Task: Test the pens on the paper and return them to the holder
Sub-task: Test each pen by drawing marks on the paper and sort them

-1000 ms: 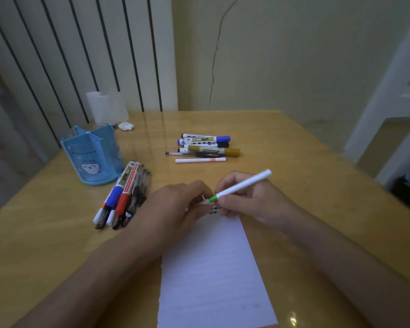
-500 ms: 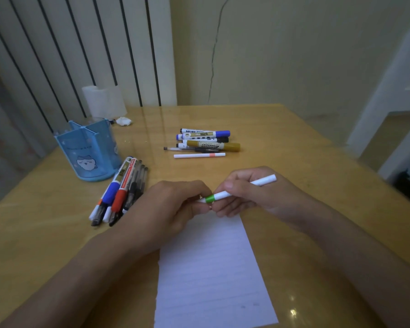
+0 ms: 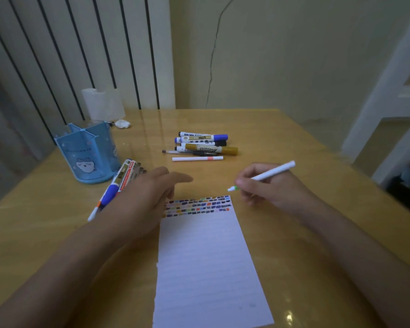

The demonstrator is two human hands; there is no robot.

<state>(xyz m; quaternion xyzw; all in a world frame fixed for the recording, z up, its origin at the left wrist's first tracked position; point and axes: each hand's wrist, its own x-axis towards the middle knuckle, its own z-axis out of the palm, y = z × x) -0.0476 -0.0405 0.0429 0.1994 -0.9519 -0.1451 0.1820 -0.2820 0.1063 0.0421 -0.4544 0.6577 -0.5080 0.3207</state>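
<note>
- Your right hand point(image 3: 268, 185) pinches a white pen point(image 3: 268, 175) between thumb and curled fingers point(image 3: 243, 183). Its green tip points to about 8 o'clock and hangs just off the top right corner of the paper point(image 3: 206, 261), not touching it.
- Your left hand point(image 3: 149, 190) holds nothing – the fingers are straight and relaxed, the forefinger stretched toward 3 o'clock above the paper's top left corner.
- The lined sheet lies on the wooden surface point(image 3: 294, 143) between your forearms. Rows of short colored test marks point(image 3: 199, 205) fill a band along its top edge (the left end of the band is hidden by your left hand).
- At 12 o'clock from the paper lies one cluster of markers point(image 3: 205, 144): blue-capped, black-capped and gold ones, a thin dark pen, and a slim white pen with a pink band nearest you.
- At 10 o'clock stands the blue holder point(image 3: 88, 155), upright, with inner dividers – just beside it a second bundle of pens point(image 3: 118, 183) lies on the surface, partly under your left wrist.
- Behind the holder at 11 o'clock stands a white paper roll point(image 3: 102, 104), with a crumpled white scrap point(image 3: 122, 124) near it.
</note>
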